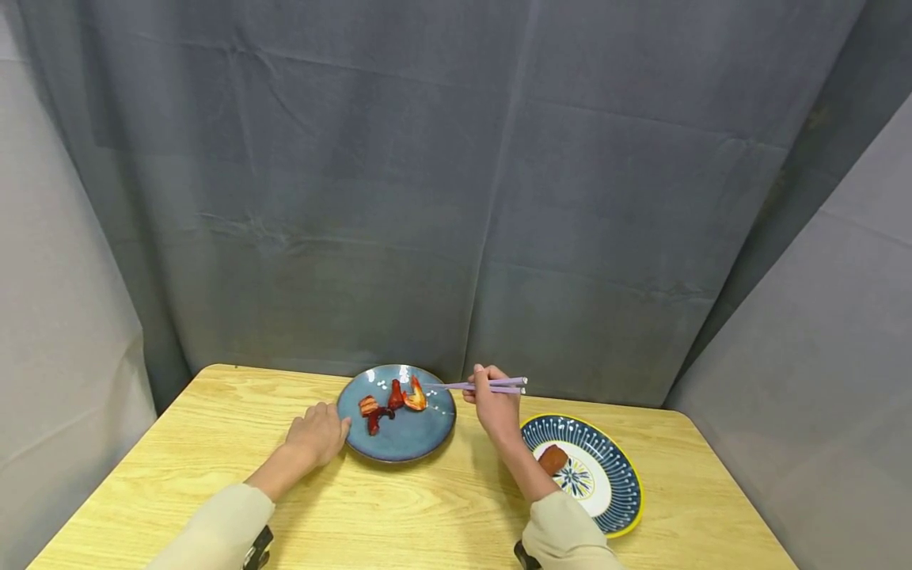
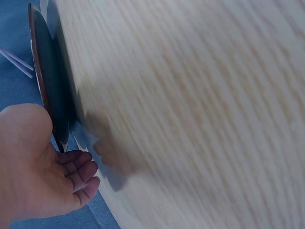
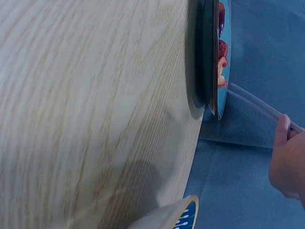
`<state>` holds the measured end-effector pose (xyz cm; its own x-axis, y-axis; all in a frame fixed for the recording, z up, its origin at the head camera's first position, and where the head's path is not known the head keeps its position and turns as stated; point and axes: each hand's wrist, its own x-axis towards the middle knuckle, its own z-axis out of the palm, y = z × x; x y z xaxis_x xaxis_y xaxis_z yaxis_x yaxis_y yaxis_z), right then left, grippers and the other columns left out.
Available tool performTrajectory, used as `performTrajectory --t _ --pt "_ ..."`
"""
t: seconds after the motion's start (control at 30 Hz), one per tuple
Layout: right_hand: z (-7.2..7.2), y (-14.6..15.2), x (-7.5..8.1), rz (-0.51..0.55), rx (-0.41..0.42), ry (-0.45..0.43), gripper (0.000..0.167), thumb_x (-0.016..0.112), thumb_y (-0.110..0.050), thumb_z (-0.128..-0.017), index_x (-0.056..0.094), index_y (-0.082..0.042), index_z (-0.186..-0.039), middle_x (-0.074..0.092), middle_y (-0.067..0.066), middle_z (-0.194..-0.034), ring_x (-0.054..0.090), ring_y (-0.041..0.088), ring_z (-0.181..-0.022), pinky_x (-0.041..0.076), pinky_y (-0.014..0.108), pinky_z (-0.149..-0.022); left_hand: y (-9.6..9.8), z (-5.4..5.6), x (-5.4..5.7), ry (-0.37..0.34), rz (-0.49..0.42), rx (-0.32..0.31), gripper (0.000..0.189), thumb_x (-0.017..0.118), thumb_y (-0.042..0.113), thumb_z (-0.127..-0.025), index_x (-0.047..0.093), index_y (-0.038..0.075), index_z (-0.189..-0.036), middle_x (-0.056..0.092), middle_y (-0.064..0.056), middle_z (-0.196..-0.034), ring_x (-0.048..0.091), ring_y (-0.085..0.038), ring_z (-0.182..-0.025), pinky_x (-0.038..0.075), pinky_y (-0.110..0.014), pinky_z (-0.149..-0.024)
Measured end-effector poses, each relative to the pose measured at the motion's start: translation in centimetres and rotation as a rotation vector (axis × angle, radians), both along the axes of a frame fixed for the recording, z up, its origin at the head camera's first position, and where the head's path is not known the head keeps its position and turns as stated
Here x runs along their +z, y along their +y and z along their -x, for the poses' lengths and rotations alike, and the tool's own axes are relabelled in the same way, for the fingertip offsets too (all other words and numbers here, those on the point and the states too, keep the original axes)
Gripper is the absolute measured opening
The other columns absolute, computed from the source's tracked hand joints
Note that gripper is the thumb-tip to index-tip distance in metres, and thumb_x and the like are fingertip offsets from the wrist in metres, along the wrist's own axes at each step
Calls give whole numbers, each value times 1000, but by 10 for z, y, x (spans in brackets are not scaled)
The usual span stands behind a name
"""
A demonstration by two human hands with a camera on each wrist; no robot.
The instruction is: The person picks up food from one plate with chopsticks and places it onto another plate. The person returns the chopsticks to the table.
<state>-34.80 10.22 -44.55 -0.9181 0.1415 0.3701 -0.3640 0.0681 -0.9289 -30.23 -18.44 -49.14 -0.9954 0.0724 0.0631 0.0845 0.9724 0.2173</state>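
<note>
My right hand grips a pair of light purple chopsticks. Their tips reach over the blue plate beside an orange-and-white shrimp; contact cannot be made out. A red drumstick-shaped piece, a striped meat slice and a dark red piece lie left of the shrimp. At the plate's left rim, my left hand touches the edge with its thumb. Its other fingers bend loosely down beside the rim in the left wrist view.
A navy-and-white patterned plate with a yellow rim sits under my right forearm. On it lies a brown block of food. A grey curtain hangs behind the wooden table, with pale cloth at both sides.
</note>
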Motion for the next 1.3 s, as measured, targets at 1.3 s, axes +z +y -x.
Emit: performTrajectory --t 1.3 --pt "3 -8 2 -69 -123 16 39 51 -17 -105 63 12 -81 65 29 -74 66 17 -52 57 33 -51 1 1 1 10 1 2 40 48 27 -104 53 -13 -109 51 -20 -92 55 -40 -95 47 -57 -80"
